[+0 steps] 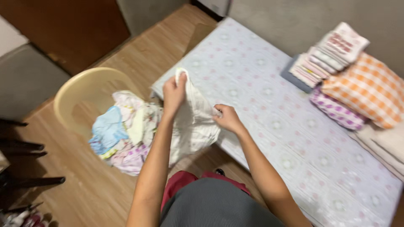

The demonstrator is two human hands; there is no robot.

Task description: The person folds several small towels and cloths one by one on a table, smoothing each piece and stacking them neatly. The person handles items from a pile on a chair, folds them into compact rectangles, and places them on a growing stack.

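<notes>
I hold a white cloth (194, 122) with faint stripes in both hands, over the near corner of a mattress (269, 105). My left hand (174, 92) grips its upper edge, raised. My right hand (227, 118) pinches its right side, lower down. The cloth hangs crumpled between them. Just left of it, a tipped yellow laundry basket (86, 90) spills a heap of mixed clothes (122, 134), pale blue, white and floral.
The mattress has a white sheet with pink dots. A stack of folded cloths (328, 56) and checked orange and purple pillows (362, 92) lie at its far right. Wooden floor (84, 189) surrounds the basket; dark chair legs (25, 164) stand at left.
</notes>
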